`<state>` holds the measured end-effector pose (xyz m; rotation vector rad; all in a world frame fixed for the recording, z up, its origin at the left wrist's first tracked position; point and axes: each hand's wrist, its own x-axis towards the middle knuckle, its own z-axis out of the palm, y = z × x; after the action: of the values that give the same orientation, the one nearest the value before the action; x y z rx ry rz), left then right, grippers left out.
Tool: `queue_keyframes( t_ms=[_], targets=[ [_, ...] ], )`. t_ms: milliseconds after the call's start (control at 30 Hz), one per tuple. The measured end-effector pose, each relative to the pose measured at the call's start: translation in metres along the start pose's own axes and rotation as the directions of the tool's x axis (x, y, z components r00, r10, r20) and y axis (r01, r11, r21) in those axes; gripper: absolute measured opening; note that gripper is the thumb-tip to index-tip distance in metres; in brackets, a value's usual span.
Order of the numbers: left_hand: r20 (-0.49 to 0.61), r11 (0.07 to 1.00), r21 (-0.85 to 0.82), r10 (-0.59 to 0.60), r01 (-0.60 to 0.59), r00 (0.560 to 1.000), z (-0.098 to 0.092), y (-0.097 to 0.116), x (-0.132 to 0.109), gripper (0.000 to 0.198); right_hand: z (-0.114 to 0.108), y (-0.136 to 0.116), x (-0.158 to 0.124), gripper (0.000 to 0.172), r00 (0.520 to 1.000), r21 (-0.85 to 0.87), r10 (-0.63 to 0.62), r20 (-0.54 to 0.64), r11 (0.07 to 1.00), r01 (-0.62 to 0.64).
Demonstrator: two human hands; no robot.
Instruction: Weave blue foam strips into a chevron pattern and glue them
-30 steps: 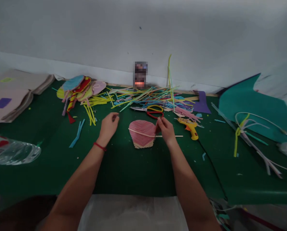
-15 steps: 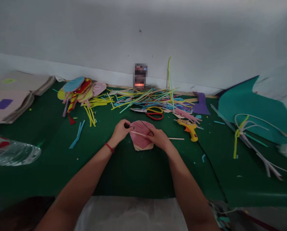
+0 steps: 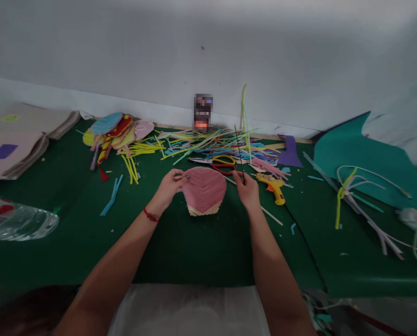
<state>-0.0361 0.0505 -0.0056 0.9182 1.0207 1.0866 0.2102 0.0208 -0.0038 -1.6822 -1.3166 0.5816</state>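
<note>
A pink ribbed piece with a cream lower edge (image 3: 204, 189) lies over the green table near its middle. My left hand (image 3: 169, 186) pinches its upper left edge between thumb and fingers. To the right of the piece, my right hand (image 3: 247, 189) is closed on a thin dark stick (image 3: 238, 144) that points upward, and on a pale strip (image 3: 272, 216) that slants past both sides of the hand. Scissors with red and yellow handles (image 3: 224, 164) rest just behind the pink piece. A yellow glue gun (image 3: 275, 189) lies right of my right hand.
Behind are a pile of coloured strips (image 3: 208, 144) and stacked colourful shapes (image 3: 115, 133). A clear bottle (image 3: 22, 219) and cardboard stacks (image 3: 12, 149) are at left. Teal sheet (image 3: 369, 163) and tied strips (image 3: 344, 191) are at right; a black cord (image 3: 306, 247) crosses the table.
My right hand has moved right, off the pink piece, taking the dark stick and pale strip along. The stick now points up, and the front of the pink piece shows fully.
</note>
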Motion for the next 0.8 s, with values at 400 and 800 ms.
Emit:
queue_keyframes(
  t_ms=[400, 800],
  targets=[
    [0.104, 0.923, -0.364, -0.093, 0.125, 0.99, 0.025, -0.005, -0.013, 0.027, 0.027, -0.005, -0.007, 0.05, 0.985, 0.398, 0.069, 0.158, 0.908, -0.128],
    [-0.008, 0.976, -0.219, -0.018, 0.015, 1.0, 0.022, -0.004, -0.015, 0.036, 0.013, -0.034, -0.038, 0.045, 0.341, 0.492, -0.357, 0.869, 0.685, -0.537]
  ],
)
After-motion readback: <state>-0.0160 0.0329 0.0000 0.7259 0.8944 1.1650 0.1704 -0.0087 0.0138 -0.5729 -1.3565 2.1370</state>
